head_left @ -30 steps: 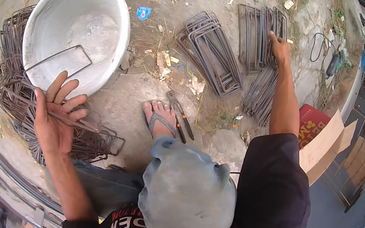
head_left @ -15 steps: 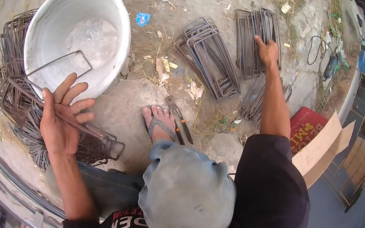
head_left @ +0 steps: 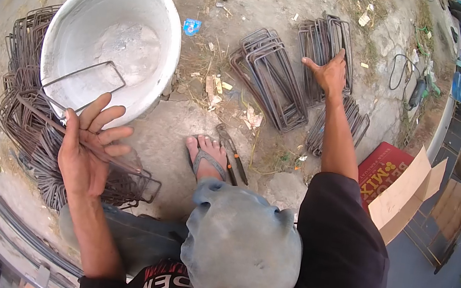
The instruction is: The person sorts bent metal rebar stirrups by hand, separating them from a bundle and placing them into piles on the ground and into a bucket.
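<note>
My left hand (head_left: 86,159) holds a bent steel-bar stirrup (head_left: 79,74), a rectangular loop that rests across the palm and under the thumb, with the fingers loosely spread. One end of this loop reaches over the white tub (head_left: 175,43). My right hand (head_left: 328,77) is stretched out over a stack of stirrups (head_left: 315,39), thumb and fingers apart; whether it touches them I cannot tell. Left of that stack lies a second stack of stirrups (head_left: 272,78), and a smaller bundle (head_left: 340,126) lies nearer me, beside my right forearm.
A big tangled pile of stirrups (head_left: 31,43) lies left of the tub. Orange-and-black handled pliers (head_left: 234,156) lie beside my sandalled foot (head_left: 207,155). At right are a red box with cardboard flaps (head_left: 385,164) and a tool with a black cable (head_left: 417,93).
The view has shifted slightly, so the tub and stacks sit further right. My right hand's fingers have spread from the stack. My left hand keeps the stirrup in much the same pose.
</note>
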The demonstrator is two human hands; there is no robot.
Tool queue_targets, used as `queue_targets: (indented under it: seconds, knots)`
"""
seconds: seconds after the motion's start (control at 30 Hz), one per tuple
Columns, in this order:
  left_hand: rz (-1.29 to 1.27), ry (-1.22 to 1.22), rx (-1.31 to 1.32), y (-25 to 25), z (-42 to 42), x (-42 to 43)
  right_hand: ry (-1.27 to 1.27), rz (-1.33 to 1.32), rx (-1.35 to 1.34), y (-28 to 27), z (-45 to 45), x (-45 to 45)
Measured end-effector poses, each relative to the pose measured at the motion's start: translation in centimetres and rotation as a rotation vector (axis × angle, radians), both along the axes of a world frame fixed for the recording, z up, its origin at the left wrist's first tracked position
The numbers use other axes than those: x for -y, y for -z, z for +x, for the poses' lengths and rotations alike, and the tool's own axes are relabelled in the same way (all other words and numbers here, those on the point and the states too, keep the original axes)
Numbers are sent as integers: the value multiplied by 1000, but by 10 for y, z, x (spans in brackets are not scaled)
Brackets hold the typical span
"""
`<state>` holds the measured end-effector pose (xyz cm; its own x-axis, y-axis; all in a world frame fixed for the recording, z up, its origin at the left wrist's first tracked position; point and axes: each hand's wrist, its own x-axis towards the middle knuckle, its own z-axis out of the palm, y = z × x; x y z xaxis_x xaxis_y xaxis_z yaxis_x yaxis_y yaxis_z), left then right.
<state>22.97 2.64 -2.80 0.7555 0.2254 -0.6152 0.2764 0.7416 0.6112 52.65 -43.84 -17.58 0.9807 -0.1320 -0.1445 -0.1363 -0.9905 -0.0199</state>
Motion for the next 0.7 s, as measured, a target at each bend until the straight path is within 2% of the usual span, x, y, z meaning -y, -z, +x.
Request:
queue_targets:
  seconds: [0.07, 0.1, 0.23, 0.47, 0.7]
  knots:
    - [0, -15, 5, 2, 0, 2, 0, 83, 90, 11, -1, 8]
    - [-2, -17, 2, 1, 0, 3, 56, 91, -11, -1, -2, -1]
    - [0, 3, 0, 2, 5, 5, -51, -176, -34, -12, -18, -28]
    - [7, -21, -1, -1, -1, 5, 27, -76, 31, -9, -5, -27]
    - [19, -34, -14, -4, -7, 1, -110, -128, 126, 11, 18, -15]
